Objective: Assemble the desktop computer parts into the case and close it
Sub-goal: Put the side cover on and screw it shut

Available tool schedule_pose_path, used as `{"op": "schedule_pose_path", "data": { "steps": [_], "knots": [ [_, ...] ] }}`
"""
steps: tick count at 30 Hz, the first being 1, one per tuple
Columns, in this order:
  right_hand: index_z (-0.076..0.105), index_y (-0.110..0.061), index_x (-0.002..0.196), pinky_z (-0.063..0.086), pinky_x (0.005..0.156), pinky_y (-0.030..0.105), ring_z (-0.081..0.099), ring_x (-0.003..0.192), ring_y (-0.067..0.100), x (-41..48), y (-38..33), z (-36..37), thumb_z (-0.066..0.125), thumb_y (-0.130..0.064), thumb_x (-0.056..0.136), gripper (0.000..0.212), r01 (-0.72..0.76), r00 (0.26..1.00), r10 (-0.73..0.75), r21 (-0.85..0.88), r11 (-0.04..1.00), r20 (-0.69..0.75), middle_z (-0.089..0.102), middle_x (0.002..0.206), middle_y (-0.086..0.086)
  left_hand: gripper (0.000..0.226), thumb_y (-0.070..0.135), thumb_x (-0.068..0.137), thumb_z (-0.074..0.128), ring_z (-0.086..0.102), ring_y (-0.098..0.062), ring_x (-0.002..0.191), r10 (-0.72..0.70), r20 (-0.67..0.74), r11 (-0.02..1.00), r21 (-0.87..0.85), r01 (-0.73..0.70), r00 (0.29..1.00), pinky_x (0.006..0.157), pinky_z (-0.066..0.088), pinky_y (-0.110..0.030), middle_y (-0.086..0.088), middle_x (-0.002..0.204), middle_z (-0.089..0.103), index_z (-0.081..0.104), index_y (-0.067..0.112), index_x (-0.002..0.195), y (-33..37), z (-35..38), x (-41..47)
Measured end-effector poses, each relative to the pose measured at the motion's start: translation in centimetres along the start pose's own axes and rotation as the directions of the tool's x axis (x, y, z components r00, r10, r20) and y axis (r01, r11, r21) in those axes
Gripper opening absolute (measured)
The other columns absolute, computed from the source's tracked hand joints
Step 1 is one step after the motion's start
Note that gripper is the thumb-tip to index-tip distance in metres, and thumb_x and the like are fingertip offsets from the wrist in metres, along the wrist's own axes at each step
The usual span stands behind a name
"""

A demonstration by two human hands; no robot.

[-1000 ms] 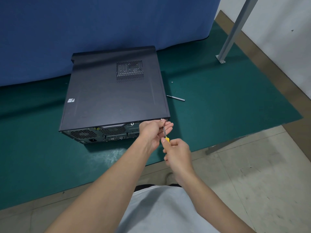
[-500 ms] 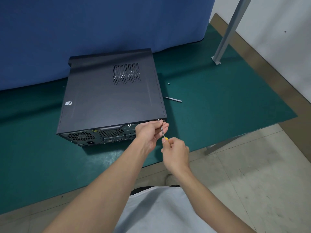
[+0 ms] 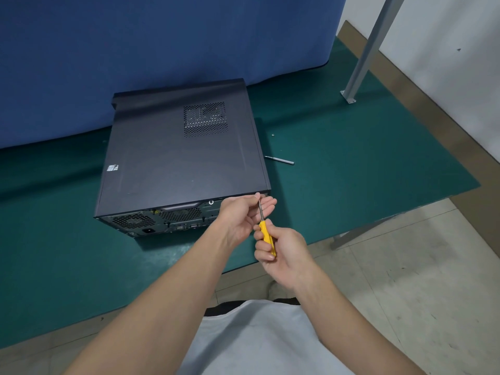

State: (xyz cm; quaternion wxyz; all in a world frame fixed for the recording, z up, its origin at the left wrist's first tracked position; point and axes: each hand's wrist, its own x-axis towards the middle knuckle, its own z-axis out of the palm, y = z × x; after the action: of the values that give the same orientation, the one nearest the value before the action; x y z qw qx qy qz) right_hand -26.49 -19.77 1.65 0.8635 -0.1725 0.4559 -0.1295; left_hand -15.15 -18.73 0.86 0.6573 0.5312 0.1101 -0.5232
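A black desktop computer case (image 3: 178,155) lies on its side on the green mat, its side panel on and its rear ports facing me. My right hand (image 3: 284,250) grips the yellow handle of a small screwdriver (image 3: 265,231). The metal shaft points up at the case's rear right corner. My left hand (image 3: 244,215) pinches the shaft near its tip, right at that corner. Whatever sits at the tip is hidden by my fingers.
A loose metal screwdriver bit (image 3: 280,160) and a small screw (image 3: 272,135) lie on the green mat (image 3: 351,163) right of the case. A blue curtain (image 3: 162,44) hangs behind. A grey metal post (image 3: 362,58) stands at the back right. The table's front edge is near my hands.
More of the yellow handle shows as my right hand has slid lower on it. My left hand stays at the case corner. The view has shifted slightly.
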Motion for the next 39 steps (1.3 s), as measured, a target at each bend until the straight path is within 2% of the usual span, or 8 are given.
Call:
{"op": "schedule_pose_path", "data": {
  "steps": [3, 8, 14, 18, 21, 23, 33, 39],
  "knots": [
    [0.058, -0.001, 0.086, 0.03, 0.035, 0.02, 0.041, 0.043, 0.011, -0.4, 0.0, 0.1, 0.049, -0.022, 0.099, 0.027, 0.045, 0.995, -0.06, -0.17, 0.984, -0.082, 0.054, 0.062, 0.006, 0.012, -0.009, 0.094, 0.052, 0.072, -0.025, 0.061, 0.024, -0.076, 1.0, -0.008, -0.024, 0.997, 0.055, 0.059, -0.027, -0.023, 0.07, 0.069, 0.059, -0.01, 0.084, -0.2, 0.6, 0.0],
    [0.049, -0.014, 0.073, 0.024, 0.062, 0.032, 0.042, 0.078, 0.023, -0.2, 2.0, 0.3, 0.042, -0.031, 0.101, 0.033, 0.126, 0.796, -0.605, -0.971, 0.201, -0.022, 0.051, 0.07, -0.003, 0.007, -0.008, 0.09, 0.059, 0.072, -0.027, 0.063, 0.072, -0.152, 0.997, -0.013, -0.075, 0.986, 0.056, 0.059, -0.027, -0.025, 0.078, 0.068, 0.061, -0.01, 0.084, -1.0, 1.0, 0.2],
    [0.05, -0.003, 0.081, 0.017, 0.033, 0.019, 0.022, 0.037, 0.006, 0.3, 1.3, 0.1, 0.042, -0.019, 0.102, 0.027, 0.106, 0.992, -0.11, -0.063, 0.992, -0.055, 0.036, 0.054, -0.001, 0.008, -0.007, 0.092, 0.055, 0.073, -0.028, 0.069, 0.001, 0.001, 1.0, -0.01, -0.001, 1.0, 0.061, 0.06, -0.029, -0.023, 0.077, 0.07, 0.06, -0.011, 0.087, -0.3, 0.0, 0.2],
    [0.054, -0.004, 0.085, 0.026, 0.037, 0.023, 0.032, 0.041, 0.01, -0.2, 1.3, 0.3, 0.043, -0.024, 0.102, 0.029, 0.179, 0.971, -0.22, -0.318, 0.931, -0.097, 0.045, 0.059, 0.002, 0.007, -0.008, 0.092, 0.055, 0.073, -0.027, 0.067, -0.008, -0.006, 1.0, -0.012, 0.008, 1.0, 0.059, 0.06, -0.028, -0.022, 0.073, 0.071, 0.06, -0.011, 0.087, -0.2, 0.1, 0.3],
    [0.049, -0.012, 0.085, 0.032, 0.057, 0.033, 0.046, 0.07, 0.022, -0.2, 2.2, 0.9, 0.038, -0.036, 0.101, 0.031, 0.171, 0.799, -0.6, -0.947, 0.272, -0.029, 0.056, 0.075, 0.001, 0.008, -0.006, 0.092, 0.055, 0.073, -0.028, 0.068, -0.031, -0.007, 0.999, -0.02, 0.031, 0.999, 0.06, 0.06, -0.03, -0.024, 0.075, 0.071, 0.06, -0.012, 0.09, 0.0, 0.1, 0.2],
    [0.048, -0.011, 0.092, 0.03, 0.06, 0.033, 0.048, 0.078, 0.026, 0.0, 2.6, 1.2, 0.032, -0.036, 0.102, 0.031, 0.153, 0.755, -0.656, -0.978, 0.142, 0.023, 0.06, 0.085, 0.008, 0.019, 0.005, 0.094, 0.059, 0.073, -0.029, 0.073, -0.064, 0.028, 0.998, -0.022, 0.064, 0.998, 0.061, 0.06, -0.031, -0.025, 0.082, 0.072, 0.06, -0.013, 0.096, 0.3, -0.2, 0.1],
    [0.045, -0.009, 0.064, 0.033, 0.057, 0.037, 0.036, 0.057, 0.021, 2.0, 3.5, 0.7, 0.043, -0.03, 0.099, 0.041, 0.307, 0.778, -0.617, -0.787, 0.536, -0.118, 0.039, 0.052, -0.005, 0.053, 0.038, 0.103, 0.041, 0.074, -0.029, 0.075, -0.127, 0.066, 0.991, 0.051, 0.123, 0.99, 0.063, 0.061, -0.032, -0.024, 0.085, 0.072, 0.06, -0.011, 0.096, 1.1, -0.9, 0.2],
    [0.054, -0.015, 0.075, 0.024, 0.039, 0.021, 0.03, 0.038, 0.006, 0.3, -2.1, -2.5, 0.045, -0.035, 0.1, 0.033, 0.276, 0.909, -0.416, -0.744, 0.608, -0.003, 0.037, 0.043, -0.011, 0.051, 0.036, 0.102, 0.045, 0.072, -0.027, 0.06, -0.008, -0.047, 0.734, 0.678, 0.038, 0.999, 0.05, 0.057, -0.028, -0.016, 0.068, 0.072, 0.068, -0.005, 0.084, 3.4, -0.4, 0.2]
  ]
}}
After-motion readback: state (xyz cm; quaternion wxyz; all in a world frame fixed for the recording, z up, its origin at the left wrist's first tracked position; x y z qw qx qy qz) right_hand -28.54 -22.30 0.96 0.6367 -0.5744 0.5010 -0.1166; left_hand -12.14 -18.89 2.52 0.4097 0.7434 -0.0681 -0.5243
